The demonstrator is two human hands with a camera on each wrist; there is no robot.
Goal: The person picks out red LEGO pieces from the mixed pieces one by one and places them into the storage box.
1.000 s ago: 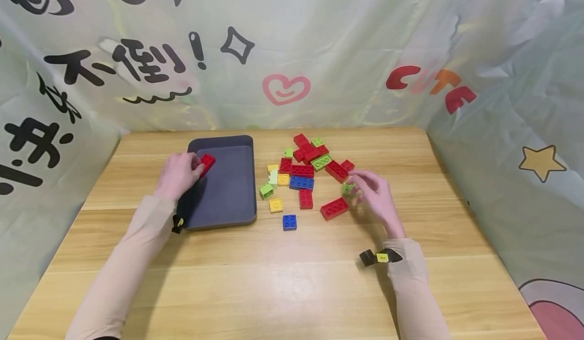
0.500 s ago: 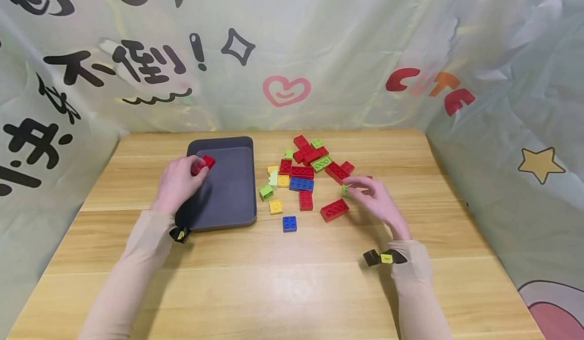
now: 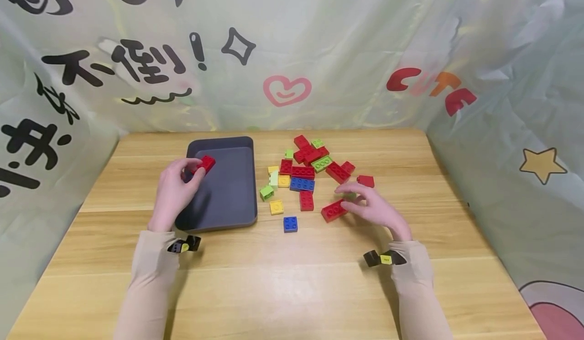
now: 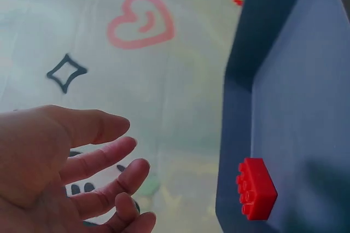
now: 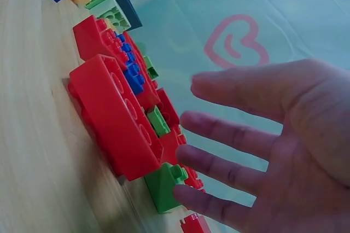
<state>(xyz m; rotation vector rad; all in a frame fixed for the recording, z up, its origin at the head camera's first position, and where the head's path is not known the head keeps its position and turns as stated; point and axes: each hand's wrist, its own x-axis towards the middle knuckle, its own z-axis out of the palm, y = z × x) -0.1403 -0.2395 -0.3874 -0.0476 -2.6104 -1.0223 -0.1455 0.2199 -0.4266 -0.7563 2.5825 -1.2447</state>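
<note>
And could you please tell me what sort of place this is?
Likely a small curtained play or recording booth, though I can't be sure which. A wooden table holds toy bricks, and a printed cloth hangs behind it and along both sides.

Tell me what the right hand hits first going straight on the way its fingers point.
Likely the long red brick, close ahead of the right hand. Height is hard to judge, so it might pass over.
</note>
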